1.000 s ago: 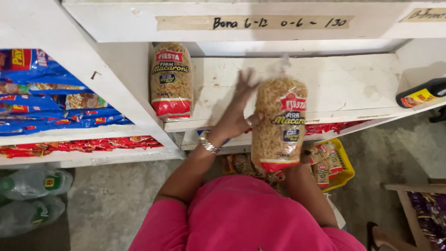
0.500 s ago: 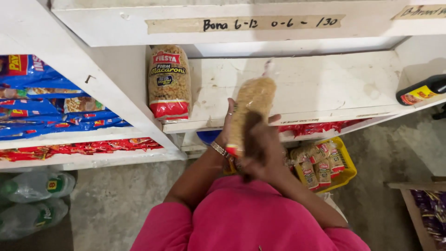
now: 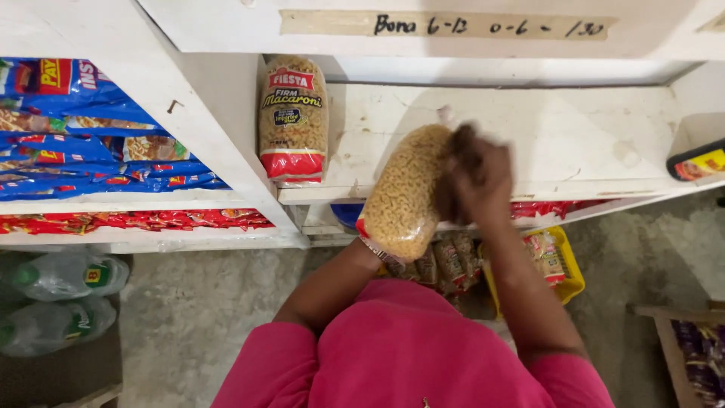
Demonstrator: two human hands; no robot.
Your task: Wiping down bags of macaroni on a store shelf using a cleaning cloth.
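At the centre of the frame, just over the front edge of the white shelf point(image 3: 574, 143), you hold a clear bag of macaroni point(image 3: 404, 193) between both hands. Your right hand point(image 3: 476, 177) is clenched around the bag's upper right side; your left hand point(image 3: 371, 240) is hidden beneath the bag's lower end, so I cannot tell how its grip stands, only that the wrist with a bracelet meets the bag there. A second bag point(image 3: 293, 117) stands upright at the shelf's left end, well apart from yours. The bag looks moderately heavy and soft, its contents shifting under thin, slippery film that could tear. Take hold around the full middle or support the bottom, not the loose top.
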